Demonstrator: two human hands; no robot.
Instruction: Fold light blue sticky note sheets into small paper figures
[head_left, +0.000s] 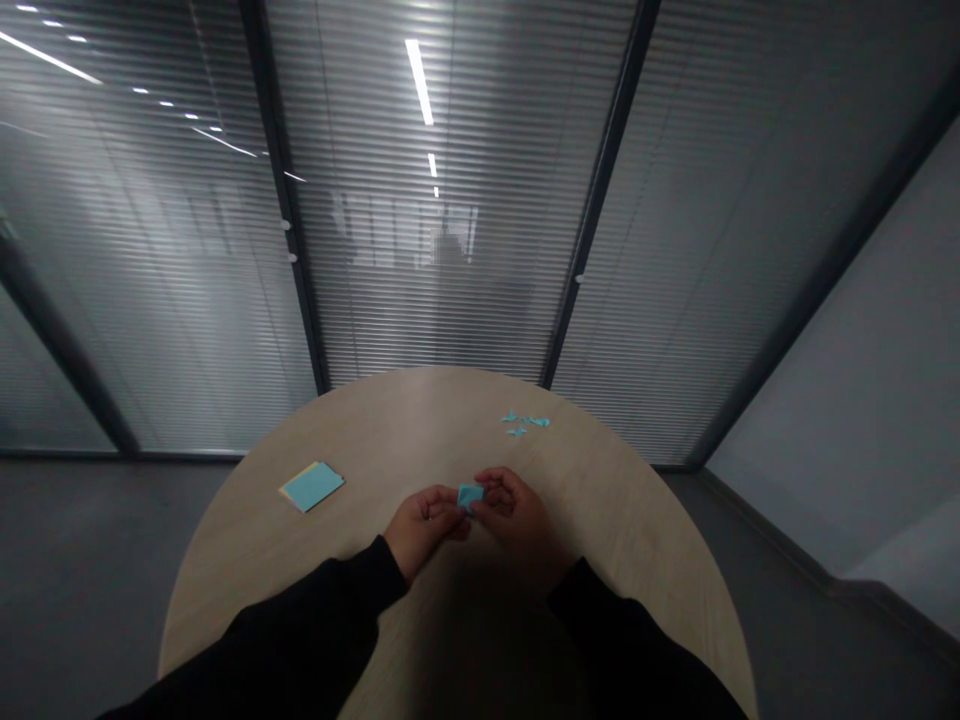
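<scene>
Left hand (421, 530) and right hand (519, 522): fingers together, clamped on a folded blue paper piece (470, 496) between them; small folded blue paper shapes (525, 422) done at the far side of the round wooden surface (420, 420), stack of blue paper sheets (311, 486) left at left.

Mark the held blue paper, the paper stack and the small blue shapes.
Held blue paper (470, 496): head view, its exposed middle.
Paper stack (312, 486): head view, its blue top sheet.
Small blue shapes (538, 421): head view, the right piece.

Setting: office meeting room. Evidence: glass partition walls (442, 300) with built-in blinds, dark metal frames (298, 240), round pale wood-finish table (405, 420) bearing a paper pad (312, 487), strip ceiling lights (418, 80) reflected in glass, plain grey floor (90, 570).
</scene>
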